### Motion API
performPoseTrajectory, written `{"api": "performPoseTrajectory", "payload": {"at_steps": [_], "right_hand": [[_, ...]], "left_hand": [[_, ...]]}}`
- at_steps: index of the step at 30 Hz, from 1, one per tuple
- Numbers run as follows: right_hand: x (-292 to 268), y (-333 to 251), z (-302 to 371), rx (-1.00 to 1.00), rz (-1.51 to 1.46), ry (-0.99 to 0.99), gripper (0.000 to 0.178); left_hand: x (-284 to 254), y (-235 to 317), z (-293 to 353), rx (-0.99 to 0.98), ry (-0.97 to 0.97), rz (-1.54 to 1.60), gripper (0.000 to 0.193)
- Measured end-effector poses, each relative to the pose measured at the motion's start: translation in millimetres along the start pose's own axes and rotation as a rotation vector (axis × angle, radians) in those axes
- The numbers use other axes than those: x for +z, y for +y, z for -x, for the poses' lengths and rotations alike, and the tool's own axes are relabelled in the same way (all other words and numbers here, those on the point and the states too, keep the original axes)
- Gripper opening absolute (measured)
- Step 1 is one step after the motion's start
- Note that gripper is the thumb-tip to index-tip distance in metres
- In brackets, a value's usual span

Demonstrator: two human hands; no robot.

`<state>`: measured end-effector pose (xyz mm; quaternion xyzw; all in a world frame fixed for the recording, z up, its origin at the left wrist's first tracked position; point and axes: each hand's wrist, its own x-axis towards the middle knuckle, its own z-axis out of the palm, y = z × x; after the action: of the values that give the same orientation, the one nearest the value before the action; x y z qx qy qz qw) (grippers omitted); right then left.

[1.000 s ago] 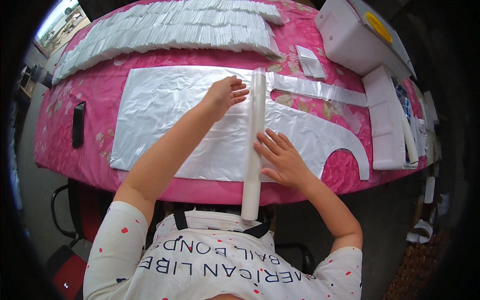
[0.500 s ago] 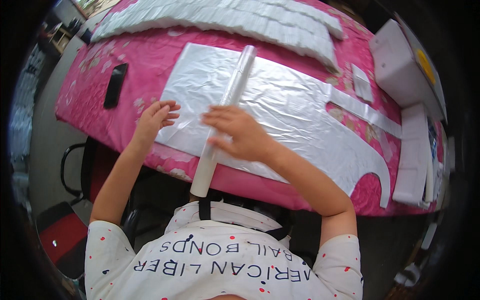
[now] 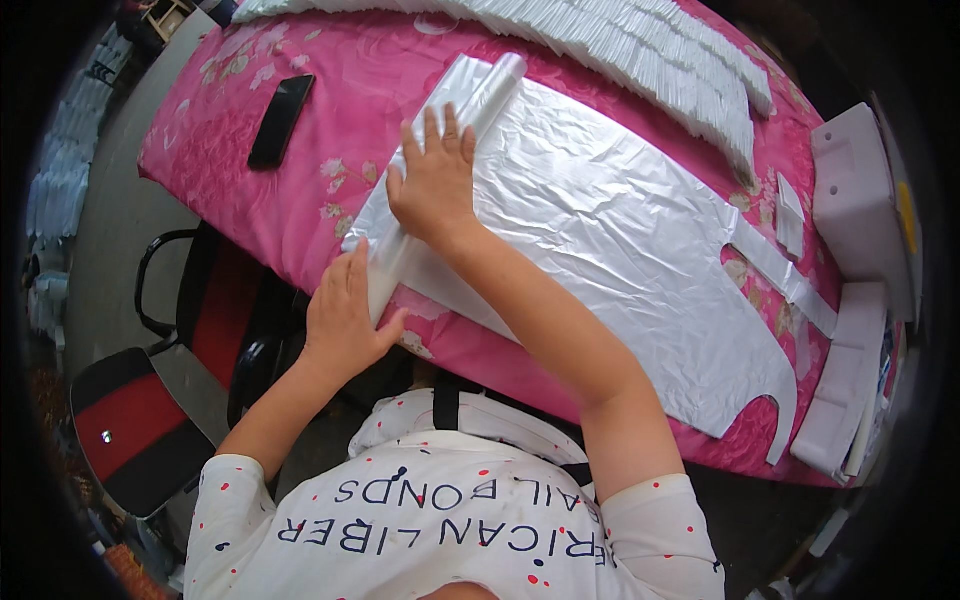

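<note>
A shiny whitish plastic sheet point(image 3: 590, 210), cut like an apron with a curved armhole and straps at its right end, lies wrinkled on the table. Across its left part rests a long pale roller tube point(image 3: 497, 85), slanting from far right to near left. My right hand point(image 3: 435, 180) lies over the tube's middle, palm down and fingers spread. At the tube's near end is my left hand point(image 3: 347, 320), its fingers stretched out along the left side and its thumb apart. Neither hand is wrapped round anything.
A pink flowered cloth point(image 3: 300, 215) covers the table. A black phone point(image 3: 281, 122) lies at the left. Stacked folded white plastic point(image 3: 620, 70) runs along the far side. White foam boxes point(image 3: 860, 200) stand at the right. Red and black chairs point(image 3: 140, 420) are at the lower left.
The tube now lies nearer the sheet's left edge. My right hand has spread out over it, and my left hand has come to its near end. The whole view has shifted.
</note>
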<state>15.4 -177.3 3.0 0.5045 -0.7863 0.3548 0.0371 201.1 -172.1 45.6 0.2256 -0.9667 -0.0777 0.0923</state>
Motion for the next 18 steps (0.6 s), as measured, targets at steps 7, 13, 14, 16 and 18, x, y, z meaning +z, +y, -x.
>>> {"api": "performPoseTrajectory", "payload": {"at_steps": [7, 13, 14, 16, 18], "right_hand": [[9.2, 10.3, 5.0, 0.369, -0.377, 0.272, 0.085], [-70.8, 12.3, 15.0, 0.584, -1.714, 0.191, 0.069], [-93.5, 11.1, 17.2, 0.608, -1.962, 0.072, 0.062], [-125.1, 8.5, 19.9, 0.470, -1.990, 0.176, 0.057], [-149.7, 12.4, 24.0, 0.461, -1.897, 0.243, 0.057]], "left_hand": [[-24.7, 9.6, -16.7, -0.469, -0.437, 0.605, 0.085], [-14.0, 27.9, -1.1, -0.271, -0.721, 1.803, 0.067], [-11.8, 35.0, -3.6, -0.217, -0.795, 1.974, 0.074], [-18.9, 50.6, -17.7, -0.146, -1.023, 2.140, 0.081], [-19.6, 62.8, -29.4, -0.121, -1.132, 2.168, 0.088]]}}
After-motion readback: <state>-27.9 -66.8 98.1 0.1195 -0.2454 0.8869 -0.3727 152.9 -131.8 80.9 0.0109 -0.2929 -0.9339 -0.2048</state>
